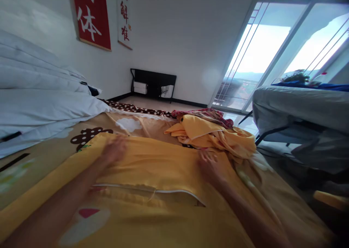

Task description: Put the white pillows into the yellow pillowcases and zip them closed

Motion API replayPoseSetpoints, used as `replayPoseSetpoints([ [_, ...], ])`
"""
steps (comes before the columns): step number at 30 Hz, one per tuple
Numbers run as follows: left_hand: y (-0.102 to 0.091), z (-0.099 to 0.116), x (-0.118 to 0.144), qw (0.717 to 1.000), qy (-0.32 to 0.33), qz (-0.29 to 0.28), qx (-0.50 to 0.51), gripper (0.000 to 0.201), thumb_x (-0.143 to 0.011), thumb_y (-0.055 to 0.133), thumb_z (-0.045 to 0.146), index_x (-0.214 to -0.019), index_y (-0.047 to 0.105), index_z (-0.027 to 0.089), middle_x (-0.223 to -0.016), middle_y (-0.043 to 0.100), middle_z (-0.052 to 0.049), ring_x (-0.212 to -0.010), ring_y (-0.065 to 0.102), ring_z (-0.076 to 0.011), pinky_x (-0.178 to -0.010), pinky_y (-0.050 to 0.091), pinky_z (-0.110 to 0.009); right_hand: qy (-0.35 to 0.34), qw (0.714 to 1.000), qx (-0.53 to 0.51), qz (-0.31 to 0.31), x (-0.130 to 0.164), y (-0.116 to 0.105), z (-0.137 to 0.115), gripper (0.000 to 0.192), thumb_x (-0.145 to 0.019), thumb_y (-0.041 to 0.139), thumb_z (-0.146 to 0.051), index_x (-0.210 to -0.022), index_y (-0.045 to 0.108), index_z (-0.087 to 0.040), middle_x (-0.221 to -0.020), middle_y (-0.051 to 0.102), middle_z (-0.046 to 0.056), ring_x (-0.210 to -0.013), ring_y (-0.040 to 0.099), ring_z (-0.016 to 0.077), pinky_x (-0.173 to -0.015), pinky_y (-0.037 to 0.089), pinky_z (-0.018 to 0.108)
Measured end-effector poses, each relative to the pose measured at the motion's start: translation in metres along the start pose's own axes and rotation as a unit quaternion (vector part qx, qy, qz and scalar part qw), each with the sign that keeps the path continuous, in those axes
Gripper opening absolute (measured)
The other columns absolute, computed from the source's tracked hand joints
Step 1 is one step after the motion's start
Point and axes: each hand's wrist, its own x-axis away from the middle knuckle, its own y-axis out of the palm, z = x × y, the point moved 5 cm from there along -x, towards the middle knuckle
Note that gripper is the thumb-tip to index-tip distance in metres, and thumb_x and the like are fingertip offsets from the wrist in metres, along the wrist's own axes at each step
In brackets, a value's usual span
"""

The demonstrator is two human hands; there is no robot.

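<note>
A yellow cloth cover with a white-edged zip opening lies spread on the bed, its far part folded over in a flat strip. My left hand rests on the left end of this strip, blurred by motion, its fingers stretched forward. Near the strip's right end, my right hand lies palm down with its fingers apart over the far edge. Neither hand shows a clear grip on the fabric. The zip gapes a little between my forearms.
Crumpled yellow cloth and a red checked cloth lie beyond my right hand. White folded bedding is piled at the left. A covered table stands at right, and a low black shelf by the far wall.
</note>
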Motion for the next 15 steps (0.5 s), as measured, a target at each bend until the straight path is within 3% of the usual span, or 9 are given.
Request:
replayPoseSetpoints([
  [1,0.014,0.034,0.005,0.997,0.076,-0.020,0.003,0.054,-0.092,0.025,0.026,-0.140,0.040,0.005,-0.150,0.036,-0.014,-0.141,0.028,-0.0199,-0.117,0.018,-0.043,-0.029,0.999,-0.016,-0.008,-0.001,0.004,-0.033,0.047,-0.094,0.029,-0.026,-0.130,0.057,-0.014,-0.142,0.048,0.018,-0.136,0.037,0.0309,-0.111,0.026,0.051],
  [3,0.043,0.090,0.016,0.979,0.195,-0.066,-0.001,0.051,-0.094,0.031,0.027,-0.143,0.041,0.017,-0.150,0.038,-0.006,-0.140,0.031,-0.0151,-0.117,0.023,-0.032,-0.078,0.995,-0.048,-0.026,0.002,0.013,-0.089,0.048,-0.097,0.028,-0.035,-0.137,0.050,-0.021,-0.144,0.047,0.010,-0.135,0.039,0.0239,-0.109,0.031,0.044],
  [4,0.055,0.106,0.021,0.970,0.229,-0.083,-0.002,0.050,-0.095,0.033,0.030,-0.144,0.041,0.022,-0.150,0.038,-0.003,-0.140,0.032,-0.0144,-0.116,0.024,-0.030,-0.102,0.992,-0.068,-0.039,0.006,0.017,-0.106,0.052,-0.098,0.028,-0.043,-0.143,0.043,-0.021,-0.149,0.040,0.009,-0.139,0.034,0.0234,-0.111,0.029,0.044],
  [6,0.065,0.109,0.026,0.971,0.222,-0.093,-0.010,0.049,-0.097,0.030,0.039,-0.143,0.040,0.030,-0.151,0.036,0.002,-0.141,0.031,-0.0141,-0.117,0.023,-0.031,-0.127,0.984,-0.101,-0.076,0.015,0.022,-0.111,0.062,-0.096,0.026,-0.056,-0.149,0.031,-0.023,-0.155,0.027,0.008,-0.144,0.023,0.0225,-0.114,0.022,0.047],
  [8,0.060,0.081,0.024,0.981,0.171,-0.082,-0.026,0.053,-0.097,0.026,0.045,-0.145,0.038,0.027,-0.154,0.031,-0.002,-0.143,0.026,-0.0195,-0.118,0.019,-0.042,-0.104,0.982,-0.111,-0.109,0.028,0.023,-0.078,0.065,-0.095,0.024,-0.061,-0.150,0.026,-0.026,-0.158,0.019,0.005,-0.146,0.016,0.0205,-0.116,0.016,0.048],
  [12,0.030,-0.012,0.020,0.995,0.024,-0.067,-0.066,0.061,-0.095,0.025,0.047,-0.147,0.034,0.016,-0.155,0.024,-0.013,-0.144,0.021,-0.0300,-0.113,0.019,-0.057,0.048,0.992,-0.041,-0.110,0.058,0.016,0.034,0.063,-0.096,0.022,-0.052,-0.151,0.026,-0.021,-0.158,0.020,0.005,-0.146,0.015,0.0200,-0.116,0.018,0.047],
  [15,0.008,-0.072,0.038,0.990,-0.065,-0.066,-0.105,0.059,-0.094,0.026,0.048,-0.146,0.036,0.022,-0.155,0.027,-0.011,-0.143,0.024,-0.0283,-0.111,0.022,-0.059,0.085,0.993,0.002,-0.082,0.080,0.006,0.071,0.057,-0.095,0.025,-0.042,-0.146,0.038,-0.019,-0.153,0.032,0.010,-0.143,0.026,0.0233,-0.113,0.026,0.047],
])
